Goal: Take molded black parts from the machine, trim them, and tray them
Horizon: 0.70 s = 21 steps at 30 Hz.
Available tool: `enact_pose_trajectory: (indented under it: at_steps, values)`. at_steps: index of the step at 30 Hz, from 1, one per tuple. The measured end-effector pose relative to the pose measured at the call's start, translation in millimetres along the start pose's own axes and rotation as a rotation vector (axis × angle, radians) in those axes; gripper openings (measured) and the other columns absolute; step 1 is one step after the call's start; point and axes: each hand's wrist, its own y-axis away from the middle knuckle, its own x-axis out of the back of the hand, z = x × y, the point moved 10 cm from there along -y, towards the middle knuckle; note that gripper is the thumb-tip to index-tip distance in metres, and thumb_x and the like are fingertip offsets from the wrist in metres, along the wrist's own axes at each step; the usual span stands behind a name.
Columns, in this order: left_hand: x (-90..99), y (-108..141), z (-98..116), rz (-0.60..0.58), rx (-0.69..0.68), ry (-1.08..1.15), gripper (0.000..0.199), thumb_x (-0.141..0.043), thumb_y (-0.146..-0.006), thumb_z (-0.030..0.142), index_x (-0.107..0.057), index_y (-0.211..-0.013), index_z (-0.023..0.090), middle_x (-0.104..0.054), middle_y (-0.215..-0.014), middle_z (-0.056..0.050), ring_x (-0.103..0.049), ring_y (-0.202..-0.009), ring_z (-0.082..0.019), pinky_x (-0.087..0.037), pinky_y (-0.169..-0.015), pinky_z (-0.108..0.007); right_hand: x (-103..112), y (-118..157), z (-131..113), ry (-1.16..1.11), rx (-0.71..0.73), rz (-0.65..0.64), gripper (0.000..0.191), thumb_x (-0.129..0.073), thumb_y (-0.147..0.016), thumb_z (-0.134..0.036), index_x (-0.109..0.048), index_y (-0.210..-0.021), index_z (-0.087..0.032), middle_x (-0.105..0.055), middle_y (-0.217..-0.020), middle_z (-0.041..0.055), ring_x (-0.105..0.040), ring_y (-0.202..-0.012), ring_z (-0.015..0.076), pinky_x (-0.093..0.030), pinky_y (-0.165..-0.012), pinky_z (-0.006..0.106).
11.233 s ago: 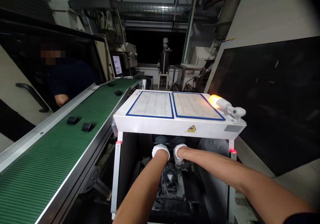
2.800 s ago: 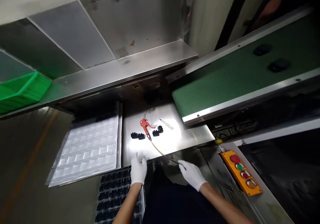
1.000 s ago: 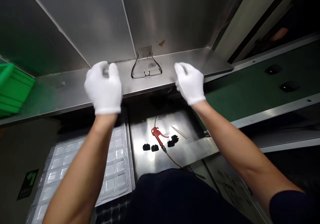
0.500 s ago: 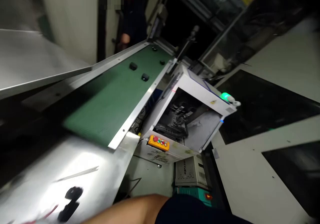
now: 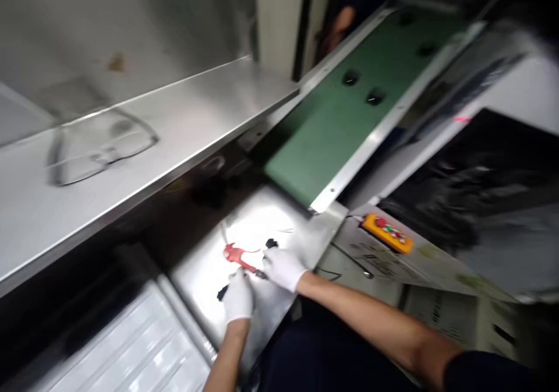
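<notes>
Both hands wear white gloves over a bright metal table [image 5: 209, 287]. My left hand [image 5: 238, 297] is closed around a small black part [image 5: 222, 292], which pokes out at its left side. My right hand [image 5: 283, 268] is closed on another black part [image 5: 271, 243], visible beyond its fingertips. Between and just beyond the hands lies a red-handled tool [image 5: 238, 256] with a dark end near my right fingers. A thin pale strip [image 5: 286, 230] rests on the table farther back. Motion blur hides the finger details.
A green conveyor belt [image 5: 323, 141] with several black parts rises to the back right. A metal shelf [image 5: 183, 121] holds clear glasses [image 5: 105, 153]. An orange button box [image 5: 386, 233] sits at right, and a white ribbed tray [image 5: 131, 345] at lower left. A person's arm shows beyond the belt.
The view has swung left and down, bringing both gloved hands, the red tool and the glasses into sight. The black parts that lay on the table are now at my hands.
</notes>
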Motion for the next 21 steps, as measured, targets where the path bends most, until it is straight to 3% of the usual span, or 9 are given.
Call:
enact_pose_trajectory:
  at_steps: [2, 4, 7, 10, 13, 15, 17, 19, 21]
  values:
    - [59.7, 2, -11, 0.145, 0.005, -0.021, 0.013, -0.079, -0.080, 0.022, -0.066, -0.081, 0.020, -0.050, -0.075, 0.002, -0.049, -0.061, -0.014, -0.035, -0.054, -0.025, -48, -13, -38, 0.086, 0.090, -0.107, 0.023, -0.055, -0.102, -0.027, -0.068, -0.117, -0.014, -0.068, -0.112, 0.0112, -0.066, -0.104, 0.0250, -0.054, -0.097, 0.042]
    - [84.8, 8, -13, 0.218, 0.012, 0.018, 0.015, -0.082, -0.074, 0.018, -0.067, -0.077, 0.022, -0.048, -0.076, 0.001, -0.049, -0.060, -0.016, -0.028, -0.051, -0.026, -69, -30, -58, 0.183, 0.127, -0.143, 0.030, -0.051, -0.100, -0.024, -0.064, -0.126, -0.017, -0.067, -0.119, 0.0124, -0.066, -0.108, 0.0282, -0.052, -0.096, 0.040]
    - [100.1, 37, -4, 0.277, 0.083, 0.163, 0.016, -0.077, -0.082, 0.027, -0.069, -0.094, 0.022, -0.058, -0.088, -0.003, -0.056, -0.064, -0.015, -0.035, -0.050, -0.024, -90, -52, -69, 0.341, 0.106, -0.205, 0.045, -0.064, -0.091, -0.032, -0.058, -0.132, -0.015, -0.065, -0.118, 0.0145, -0.067, -0.102, 0.0330, -0.054, -0.087, 0.042]
    - [108.0, 87, 14, 0.242, 0.224, 0.674, 0.026, -0.068, -0.090, 0.044, -0.064, -0.100, 0.020, -0.060, -0.083, -0.001, -0.048, -0.052, -0.010, -0.034, -0.041, -0.019, -125, -57, -76, 0.478, 0.049, -0.288, 0.088, -0.085, -0.072, -0.033, -0.045, -0.146, -0.007, -0.055, -0.133, 0.0240, -0.066, -0.103, 0.0381, -0.055, -0.086, 0.044]
    - [113.8, 125, 51, 0.146, 0.225, 1.125, 0.023, -0.062, -0.095, 0.038, -0.060, -0.085, 0.017, -0.060, -0.080, -0.001, -0.030, -0.041, -0.003, -0.021, -0.031, -0.014, -148, -49, -90, 0.567, 0.044, -0.275, 0.094, -0.086, -0.073, -0.030, -0.038, -0.149, -0.003, -0.047, -0.140, 0.0284, -0.062, -0.108, 0.0381, -0.054, -0.089, 0.045]
    - [124.2, 138, 69, 0.133, 0.177, 1.240, 0.015, -0.057, -0.097, 0.028, -0.061, -0.088, 0.017, -0.061, -0.086, -0.001, -0.025, -0.040, -0.001, -0.020, -0.029, -0.012, -144, -45, -98, 0.581, 0.108, -0.221, 0.075, -0.075, -0.086, -0.042, -0.043, -0.145, -0.008, -0.052, -0.135, 0.0230, -0.061, -0.108, 0.0350, -0.053, -0.088, 0.043]
    - [132.5, 146, 78, 0.132, 0.150, 1.312, 0.009, -0.056, -0.097, 0.023, -0.063, -0.095, 0.018, -0.061, -0.090, -0.001, -0.026, -0.040, 0.000, -0.022, -0.029, -0.011, -118, -50, -95, 0.588, 0.176, -0.129, 0.053, -0.052, -0.100, -0.050, -0.050, -0.139, -0.015, -0.056, -0.129, 0.0174, -0.061, -0.107, 0.0322, -0.052, -0.087, 0.042]
    - [138.0, 151, 81, 0.139, 0.131, 1.352, 0.011, -0.056, -0.099, 0.027, -0.063, -0.097, 0.020, -0.061, -0.089, 0.000, -0.026, -0.039, 0.001, -0.023, -0.030, -0.010, -80, -65, -70, 0.639, 0.141, -0.019, 0.045, -0.037, -0.104, -0.045, -0.058, -0.132, -0.017, -0.058, -0.125, 0.0165, -0.060, -0.109, 0.0333, -0.051, -0.085, 0.043]
    - [140.5, 155, 82, 0.156, 0.125, 1.339, 0.023, -0.053, -0.102, 0.038, -0.063, -0.094, 0.019, -0.060, -0.087, 0.000, -0.026, -0.038, 0.001, -0.023, -0.030, -0.010, -52, -86, -25, 0.715, -0.019, -0.047, 0.039, -0.044, -0.101, -0.041, -0.067, -0.122, -0.017, -0.061, -0.122, 0.0173, -0.059, -0.111, 0.0357, -0.050, -0.083, 0.043]
